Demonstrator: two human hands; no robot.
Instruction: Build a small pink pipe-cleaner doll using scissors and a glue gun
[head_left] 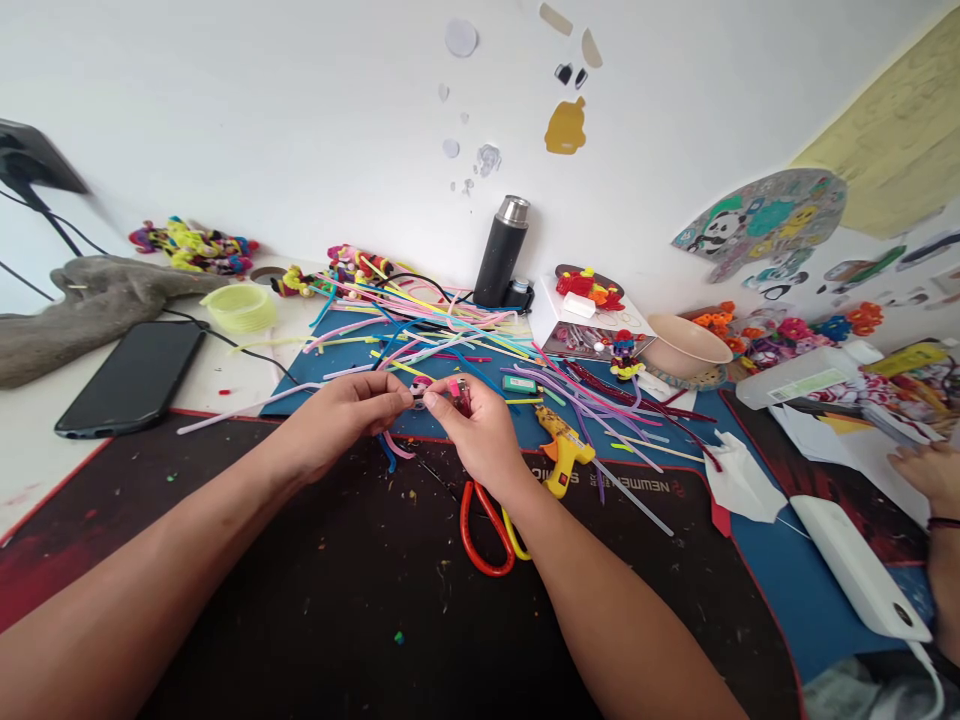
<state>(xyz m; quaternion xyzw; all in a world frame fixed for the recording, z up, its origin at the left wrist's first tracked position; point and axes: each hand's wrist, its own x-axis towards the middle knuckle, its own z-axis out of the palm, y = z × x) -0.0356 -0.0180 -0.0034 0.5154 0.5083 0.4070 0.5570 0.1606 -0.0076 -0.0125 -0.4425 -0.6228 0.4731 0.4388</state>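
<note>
My left hand (pixel 341 415) and my right hand (pixel 480 430) meet over the black desk mat (pixel 315 580). Between their fingertips sits a small pink and black craft piece (pixel 422 393); my left fingers pinch it. My right hand also grips a small pink lighter (pixel 457 393). Loose coloured pipe cleaners (pixel 450 335) lie in a heap just beyond both hands. Orange-handled scissors (pixel 487 525) lie under my right wrist, and a yellow glue gun (pixel 562 450) rests to its right.
A black phone (pixel 131 378) lies at the left, a black flask (pixel 501 252) stands by the wall, a beige bowl (pixel 686 345) at the right. A white power bank (pixel 859 565) lies at lower right. Another person's hand (pixel 930 475) shows at the right edge.
</note>
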